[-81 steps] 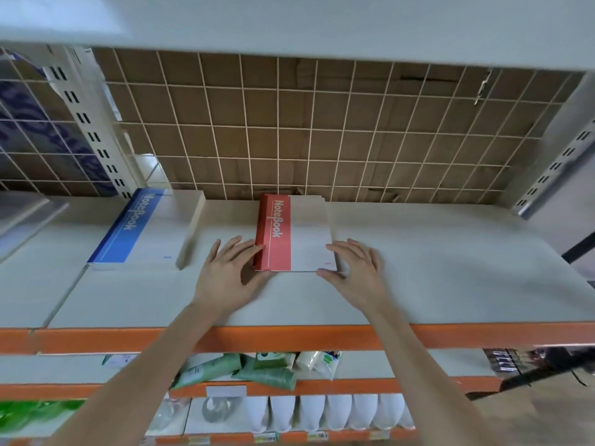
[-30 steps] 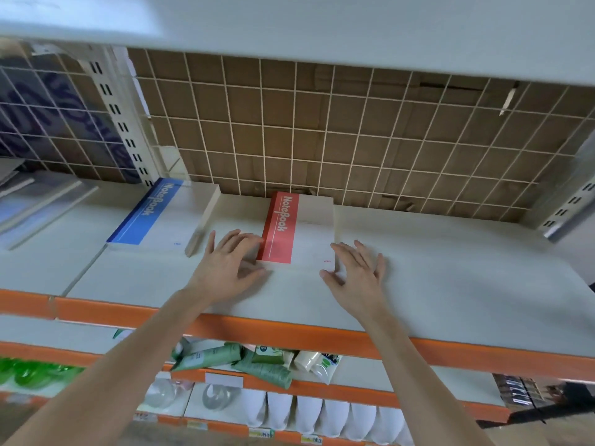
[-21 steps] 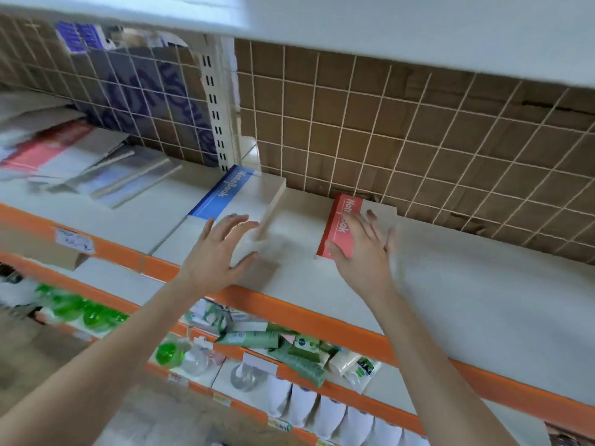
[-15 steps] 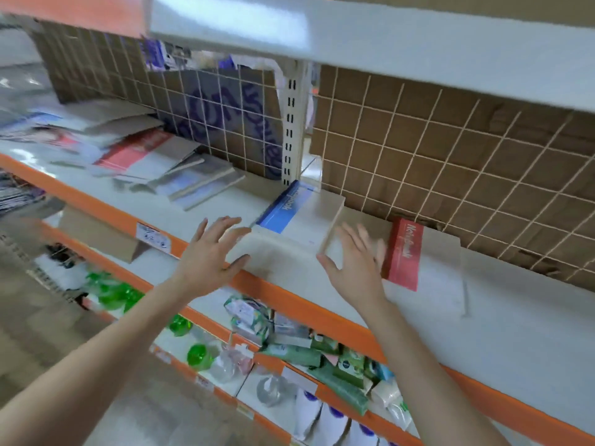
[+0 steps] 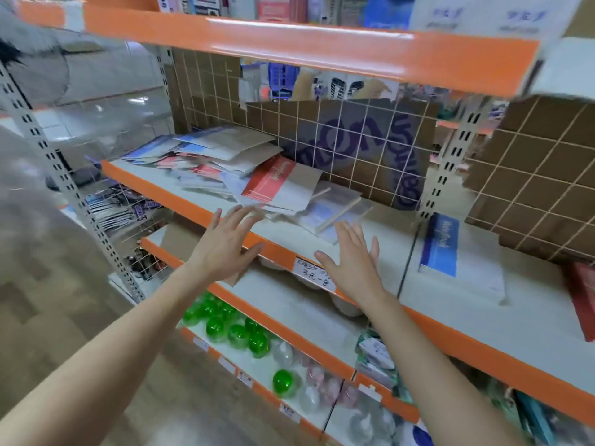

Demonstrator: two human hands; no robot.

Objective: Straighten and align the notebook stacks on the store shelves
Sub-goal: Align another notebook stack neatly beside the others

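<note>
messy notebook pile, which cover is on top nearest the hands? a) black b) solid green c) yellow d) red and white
D: in the messy notebook pile, the red-and-white notebook lies tilted on top, just beyond the open left hand and right hand.

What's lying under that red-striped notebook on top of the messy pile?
The red-striped notebook lies tilted on a loose heap of notebooks, with a flatter stack poking out at its right. How many lie beneath it is hidden. Both hands are open and short of the pile.
</note>
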